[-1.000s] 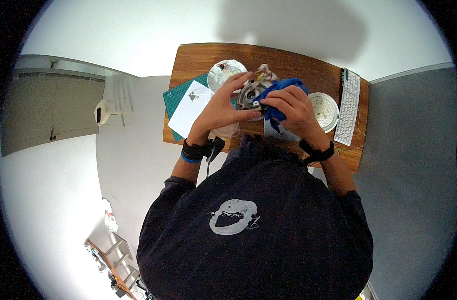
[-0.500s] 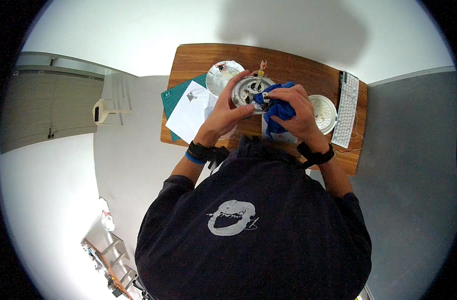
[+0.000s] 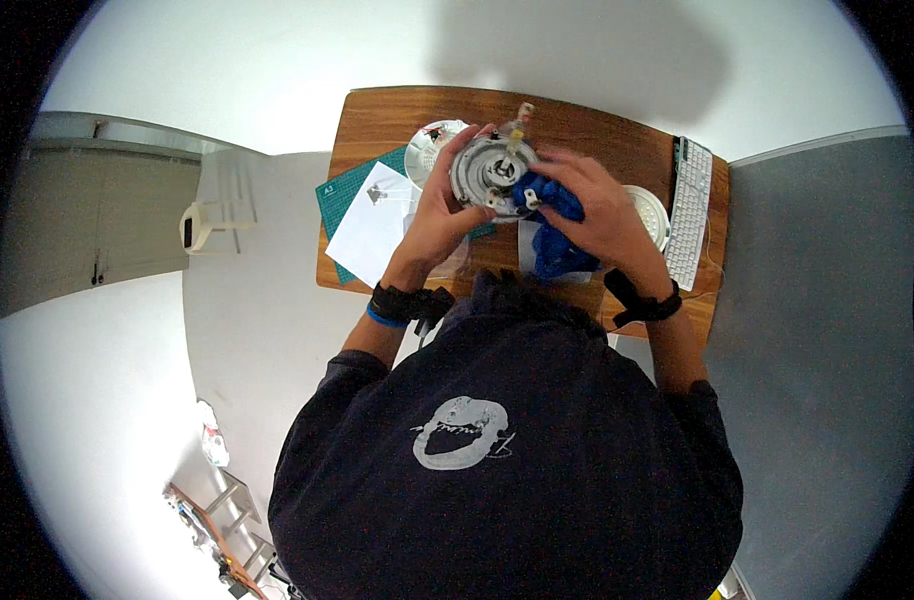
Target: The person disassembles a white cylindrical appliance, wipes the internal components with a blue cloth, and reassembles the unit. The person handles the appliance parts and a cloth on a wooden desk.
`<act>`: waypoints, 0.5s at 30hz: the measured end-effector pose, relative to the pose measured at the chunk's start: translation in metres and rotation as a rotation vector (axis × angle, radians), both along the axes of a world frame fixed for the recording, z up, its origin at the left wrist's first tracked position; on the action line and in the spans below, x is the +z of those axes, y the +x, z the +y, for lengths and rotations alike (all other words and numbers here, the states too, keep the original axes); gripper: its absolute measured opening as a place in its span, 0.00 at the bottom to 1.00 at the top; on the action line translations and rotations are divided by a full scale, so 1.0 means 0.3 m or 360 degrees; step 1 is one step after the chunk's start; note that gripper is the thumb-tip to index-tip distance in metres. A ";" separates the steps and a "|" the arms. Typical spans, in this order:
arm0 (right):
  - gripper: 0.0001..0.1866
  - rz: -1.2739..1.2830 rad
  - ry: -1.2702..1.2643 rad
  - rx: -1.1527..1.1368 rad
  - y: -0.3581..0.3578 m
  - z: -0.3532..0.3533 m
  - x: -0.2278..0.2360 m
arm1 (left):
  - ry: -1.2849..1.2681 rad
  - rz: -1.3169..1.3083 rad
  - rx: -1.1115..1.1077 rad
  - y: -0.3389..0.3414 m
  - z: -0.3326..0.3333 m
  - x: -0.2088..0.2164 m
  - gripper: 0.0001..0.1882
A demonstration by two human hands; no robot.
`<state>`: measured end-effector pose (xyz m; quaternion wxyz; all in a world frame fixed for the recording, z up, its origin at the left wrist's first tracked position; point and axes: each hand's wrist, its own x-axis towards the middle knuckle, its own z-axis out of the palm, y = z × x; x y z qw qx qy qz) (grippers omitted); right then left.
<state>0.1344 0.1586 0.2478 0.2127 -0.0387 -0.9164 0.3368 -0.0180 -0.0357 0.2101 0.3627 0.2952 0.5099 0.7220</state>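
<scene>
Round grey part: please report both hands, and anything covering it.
Left hand holding round grey part by its rim. Right hand gripping blue cloth at part's lower right. Cloth hides some of that edge.

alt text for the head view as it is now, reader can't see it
A person's left hand grips a round grey housing while the right hand holds a blue cloth at its edge, above a wooden desk with a white keyboard.

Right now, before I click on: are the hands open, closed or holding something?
Left hand: holding the round grey part by its rim.
Right hand: holding the blue cloth at that part's edge.
</scene>
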 end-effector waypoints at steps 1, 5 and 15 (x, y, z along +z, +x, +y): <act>0.20 -0.0067 -0.0016 0.0057 0.005 0.009 -0.028 | 0.0019 0.0065 -0.0015 0.006 0.000 0.019 0.52; 0.18 -0.0103 -0.0020 -0.0082 0.044 0.056 -0.034 | 0.0063 0.0141 -0.0029 -0.013 -0.015 0.007 0.52; 0.12 0.0084 -0.0011 -0.0280 0.016 -0.090 0.033 | 0.0134 0.0291 0.0160 0.042 0.051 -0.005 0.54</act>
